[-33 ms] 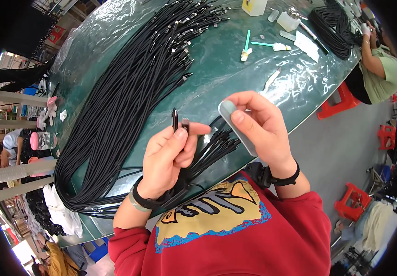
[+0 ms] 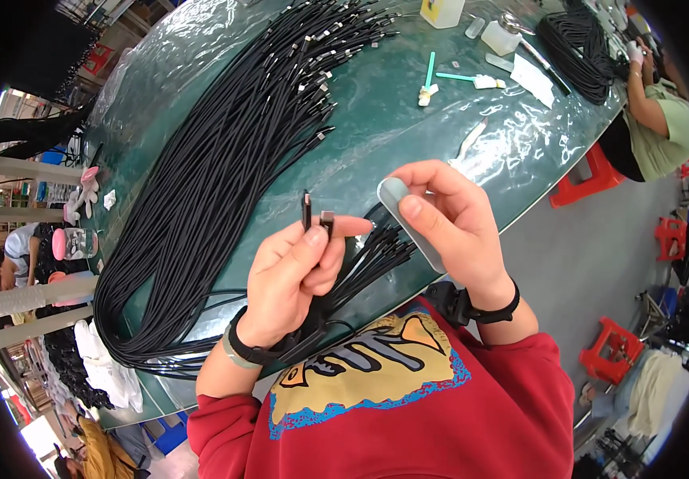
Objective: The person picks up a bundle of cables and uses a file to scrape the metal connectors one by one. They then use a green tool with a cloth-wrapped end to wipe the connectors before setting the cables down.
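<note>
cable connectors sit pinched in the left grip.

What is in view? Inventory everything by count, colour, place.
Cable ends: two, black, left hand
Flat strip: one, grey, right hand
Large cable bundle: one, black, table's left
Small cable bundle: one, black, near edge
Cable coil: one, black, upper right
Sticks: two, green, upper table
Table: one, green, centre
Stools: several, red, right
Other people: several, mixed clothing, sides
Other clutter: uncounted, mixed, throughout
Left hand: one, bare, centre
Right hand: one, bare, right of centre
</note>
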Demonstrator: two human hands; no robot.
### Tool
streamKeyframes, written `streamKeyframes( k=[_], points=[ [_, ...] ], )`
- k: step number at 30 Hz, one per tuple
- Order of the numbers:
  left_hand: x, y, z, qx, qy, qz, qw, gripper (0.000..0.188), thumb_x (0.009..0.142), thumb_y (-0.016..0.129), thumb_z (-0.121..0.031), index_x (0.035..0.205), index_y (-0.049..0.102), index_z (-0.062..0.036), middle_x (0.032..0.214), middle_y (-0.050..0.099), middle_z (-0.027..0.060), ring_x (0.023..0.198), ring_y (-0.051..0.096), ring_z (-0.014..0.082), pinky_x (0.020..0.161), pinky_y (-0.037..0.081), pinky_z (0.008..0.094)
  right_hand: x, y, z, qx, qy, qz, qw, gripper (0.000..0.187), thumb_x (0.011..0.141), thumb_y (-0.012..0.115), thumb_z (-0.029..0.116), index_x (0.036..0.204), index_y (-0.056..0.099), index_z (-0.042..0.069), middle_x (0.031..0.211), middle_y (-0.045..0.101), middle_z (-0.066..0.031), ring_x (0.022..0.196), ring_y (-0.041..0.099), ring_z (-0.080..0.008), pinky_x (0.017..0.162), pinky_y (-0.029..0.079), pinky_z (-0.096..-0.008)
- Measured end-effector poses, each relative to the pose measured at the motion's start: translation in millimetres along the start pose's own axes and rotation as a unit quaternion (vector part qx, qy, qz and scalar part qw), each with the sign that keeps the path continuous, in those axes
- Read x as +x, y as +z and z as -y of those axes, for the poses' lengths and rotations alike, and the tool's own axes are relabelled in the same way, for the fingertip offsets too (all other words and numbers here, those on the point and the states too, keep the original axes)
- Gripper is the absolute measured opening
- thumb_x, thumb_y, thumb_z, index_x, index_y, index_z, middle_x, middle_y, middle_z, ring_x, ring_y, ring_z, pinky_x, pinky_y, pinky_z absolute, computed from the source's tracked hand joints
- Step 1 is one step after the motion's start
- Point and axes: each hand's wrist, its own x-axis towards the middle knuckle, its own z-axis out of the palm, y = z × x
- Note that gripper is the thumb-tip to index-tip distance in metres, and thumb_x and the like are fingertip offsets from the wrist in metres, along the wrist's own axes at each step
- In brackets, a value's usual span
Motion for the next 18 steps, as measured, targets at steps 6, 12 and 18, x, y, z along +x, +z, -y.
streamKeyframes(
  k=[6,12,18],
  points=[
    [-4.6,3.7,-2.7,0.043,-0.035,-0.035,0.998,0.033,0.088,0.041,-0.02,0.089,0.051,0.0103,0.052,0.029,-0.0055,0.042,0.022,0.0028,0.038,0.016,0.0183,-3.3,5.3,-0.4,-0.014,-0.002,0.031,0.999,0.021,0.082,0.053,0.006,0.101,0.05,-0.002,0.084,0.053,-0.0002,0.07,0.047,-0.0033,0.062,0.037,-0.0162],
    [-12.0,-0.6,-2.1,0.088,-0.031,-0.027,0.995,0.031,0.089,0.042,-0.02,0.083,0.058,0.0066,0.048,0.031,-0.0086,0.042,0.022,0.0006,0.04,0.015,0.0196,-8.0,15.7,4.7,-0.155,-0.043,0.074,0.984,0.019,0.08,0.054,0.002,0.099,0.051,-0.002,0.075,0.049,0.0017,0.063,0.042,-0.0021,0.055,0.034,-0.0166],
    [-15.4,3.5,-1.7,0.162,-0.001,-0.035,0.986,0.029,0.088,0.044,-0.019,0.081,0.059,0.0048,0.049,0.034,-0.008,0.044,0.023,0.0003,0.041,0.016,0.0199,-4.8,22.3,5.6,-0.265,-0.106,0.085,0.955,0.013,0.08,0.053,0.001,0.093,0.052,-0.001,0.069,0.047,0.002,0.056,0.039,-0.0012,0.048,0.032,-0.0165]
  ],
)
